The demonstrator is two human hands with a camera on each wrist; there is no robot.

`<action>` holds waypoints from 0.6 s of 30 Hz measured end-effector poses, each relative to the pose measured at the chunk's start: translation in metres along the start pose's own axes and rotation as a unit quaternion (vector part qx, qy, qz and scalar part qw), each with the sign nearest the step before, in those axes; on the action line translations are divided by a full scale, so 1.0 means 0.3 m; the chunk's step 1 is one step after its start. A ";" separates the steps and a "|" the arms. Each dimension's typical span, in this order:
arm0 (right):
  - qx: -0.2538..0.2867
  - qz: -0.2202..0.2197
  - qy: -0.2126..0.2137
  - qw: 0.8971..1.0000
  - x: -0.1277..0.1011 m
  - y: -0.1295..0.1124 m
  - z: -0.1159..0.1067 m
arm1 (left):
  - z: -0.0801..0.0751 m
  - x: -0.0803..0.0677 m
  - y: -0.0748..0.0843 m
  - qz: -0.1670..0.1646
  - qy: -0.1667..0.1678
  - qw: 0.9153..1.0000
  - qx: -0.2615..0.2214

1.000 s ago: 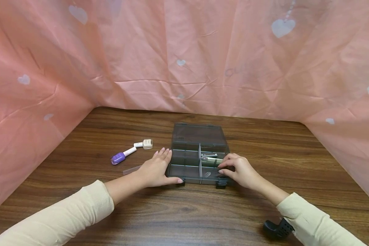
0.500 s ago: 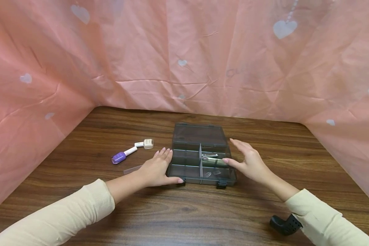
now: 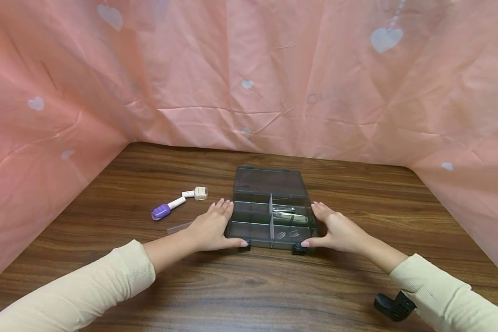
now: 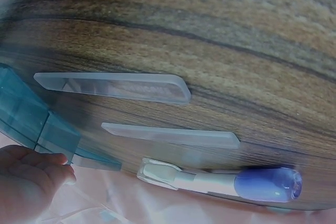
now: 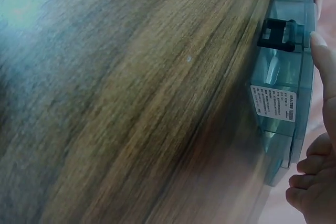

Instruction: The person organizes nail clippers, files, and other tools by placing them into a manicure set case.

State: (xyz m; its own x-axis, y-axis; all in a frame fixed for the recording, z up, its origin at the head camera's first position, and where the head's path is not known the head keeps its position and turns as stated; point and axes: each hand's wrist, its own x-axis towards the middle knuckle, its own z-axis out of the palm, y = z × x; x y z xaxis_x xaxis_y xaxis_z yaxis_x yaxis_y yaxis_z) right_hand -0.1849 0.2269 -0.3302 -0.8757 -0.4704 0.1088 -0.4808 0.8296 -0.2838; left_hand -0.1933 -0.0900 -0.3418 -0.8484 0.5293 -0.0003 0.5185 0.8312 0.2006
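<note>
Partly hidden at both sides, smoky translucent divided box (image 3: 250, 213) sits between left hand (image 3: 209, 231) and right hand (image 3: 338, 231), straight fingers (image 3: 222, 210) touching it, lid (image 3: 270, 180) folded back, clear pieces (image 3: 293, 234) near right hand hard to identify

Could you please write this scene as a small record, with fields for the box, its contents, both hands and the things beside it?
Box: dark, see-through
Lid: open, on the far side
Contents: metal clipper, pale green tool, small clear pieces, all right of the divider
Left hand: along box's left side
Right hand: along its right side
Left of box: purple bottle, pale bottle, two translucent strips
</note>
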 end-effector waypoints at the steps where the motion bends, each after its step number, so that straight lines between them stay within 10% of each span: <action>1: 0.002 -0.003 -0.003 1.000 0.000 0.000 0.001 | 0.000 0.000 0.000 -0.001 0.000 1.000 0.000; 18: 0.020 -0.008 -0.025 0.999 0.004 -0.001 0.002 | -0.009 0.000 -0.010 -0.008 -0.003 1.000 -0.024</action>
State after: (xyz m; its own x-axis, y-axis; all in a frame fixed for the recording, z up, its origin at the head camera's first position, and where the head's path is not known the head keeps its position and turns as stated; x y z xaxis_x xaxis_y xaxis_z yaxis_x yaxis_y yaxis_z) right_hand -0.1857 0.2258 -0.3305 -0.8642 -0.4989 0.0656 -0.4917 0.8095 -0.3208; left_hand -0.1951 -0.0930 -0.3396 -0.8553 0.5180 -0.0096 0.4998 0.8298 0.2481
